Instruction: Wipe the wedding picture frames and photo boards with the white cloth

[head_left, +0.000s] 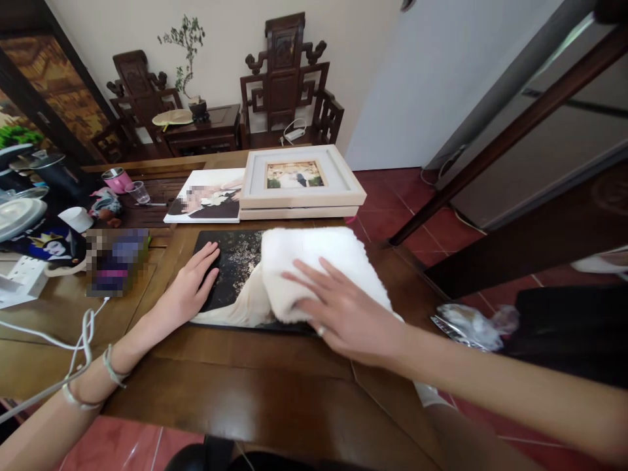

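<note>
A dark photo panel with a pale gown and gold specks printed on it lies flat on the wooden table. My left hand rests on its left end, fingers stretched out and holding nothing. Over the panel's right part is spread a fluffy white towel, which hides that side of the picture. On top of the towel lies my right hand, its fingers spread and pressed flat, slightly blurred. A ring shows on this hand; its thumb is hard to make out.
Behind the panel sit stacked wooden picture frames and a white-edged picture. At left are a phone on a white cable, a pink mug and a clear cup. Plastic wrapping lies right of the table.
</note>
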A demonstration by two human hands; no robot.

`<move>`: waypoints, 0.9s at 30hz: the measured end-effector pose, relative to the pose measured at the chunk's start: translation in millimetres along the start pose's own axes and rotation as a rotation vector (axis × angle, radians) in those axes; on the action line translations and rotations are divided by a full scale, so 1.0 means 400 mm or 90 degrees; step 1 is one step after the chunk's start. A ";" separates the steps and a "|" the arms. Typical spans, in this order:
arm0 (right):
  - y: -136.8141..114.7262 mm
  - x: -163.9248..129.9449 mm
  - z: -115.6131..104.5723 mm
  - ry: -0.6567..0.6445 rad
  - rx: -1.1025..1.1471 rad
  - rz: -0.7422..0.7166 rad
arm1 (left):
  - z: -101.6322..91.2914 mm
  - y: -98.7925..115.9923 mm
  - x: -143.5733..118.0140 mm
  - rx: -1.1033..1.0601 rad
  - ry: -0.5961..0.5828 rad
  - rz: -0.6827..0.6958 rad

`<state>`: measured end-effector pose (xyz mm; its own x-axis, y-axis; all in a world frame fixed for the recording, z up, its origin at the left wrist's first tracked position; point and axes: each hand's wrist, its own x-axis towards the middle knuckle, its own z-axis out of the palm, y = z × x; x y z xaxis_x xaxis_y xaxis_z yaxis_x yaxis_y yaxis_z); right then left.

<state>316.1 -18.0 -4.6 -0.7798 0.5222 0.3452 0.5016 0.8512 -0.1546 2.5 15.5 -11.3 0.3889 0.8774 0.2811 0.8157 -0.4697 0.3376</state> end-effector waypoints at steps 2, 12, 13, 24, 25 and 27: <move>-0.057 -0.025 -0.005 -0.007 0.043 -0.039 | -0.001 0.000 0.001 0.001 -0.002 -0.001; 0.042 0.004 -0.025 -0.080 0.031 -0.064 | -0.006 0.006 0.006 0.015 -0.012 0.001; 0.072 0.017 -0.024 -0.077 0.010 -0.048 | -0.006 0.008 0.007 0.016 -0.011 0.000; 0.055 0.059 0.002 -0.059 -0.013 0.104 | -0.008 0.020 0.009 0.032 -0.012 -0.013; 0.023 0.048 0.000 -0.075 0.006 0.087 | -0.007 0.019 0.009 0.031 -0.011 -0.014; -0.042 0.024 -0.004 -0.086 0.046 0.038 | -0.006 0.017 0.008 0.031 -0.007 -0.015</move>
<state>300.9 -27.5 2.8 -0.7955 0.5696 0.2068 0.5235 0.8178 -0.2390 8.1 14.9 -6.1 0.3744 0.8892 0.2631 0.8443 -0.4442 0.2997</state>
